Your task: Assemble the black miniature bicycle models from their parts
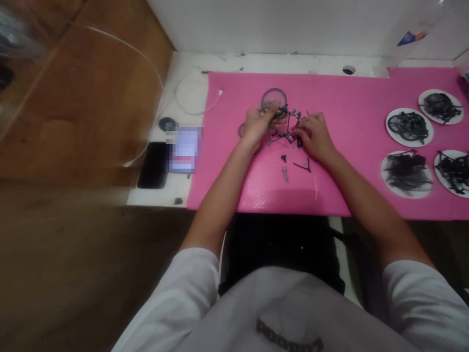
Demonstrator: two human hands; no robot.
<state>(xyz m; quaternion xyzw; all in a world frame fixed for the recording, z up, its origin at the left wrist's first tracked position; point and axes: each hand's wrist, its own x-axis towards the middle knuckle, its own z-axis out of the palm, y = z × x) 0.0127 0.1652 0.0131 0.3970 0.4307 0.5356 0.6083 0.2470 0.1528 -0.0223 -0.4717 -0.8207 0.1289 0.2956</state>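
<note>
Over the pink mat, a small dark model bicycle (287,124) is held between my hands, its spoked wheel pointing away from me. My left hand (260,122) is closed on it near that wheel. At the frame's other end my right hand (313,134) has its fingers pinched together, touching the dark frame; whether a tiny part sits between the fingertips is hidden. Another wheel (241,129) shows partly beside my left hand. Nearer to me on the mat lie a small black saddle-shaped piece (283,158), a grey piece (285,174) and a thin black forked part (303,165).
White plates with dark model parts stand at the right, one holding fine dark pieces (408,173), another wheels (406,128). A black phone (152,165), a lit screen (185,149) and a white cable (200,111) lie left. A white wall (278,29) rises behind.
</note>
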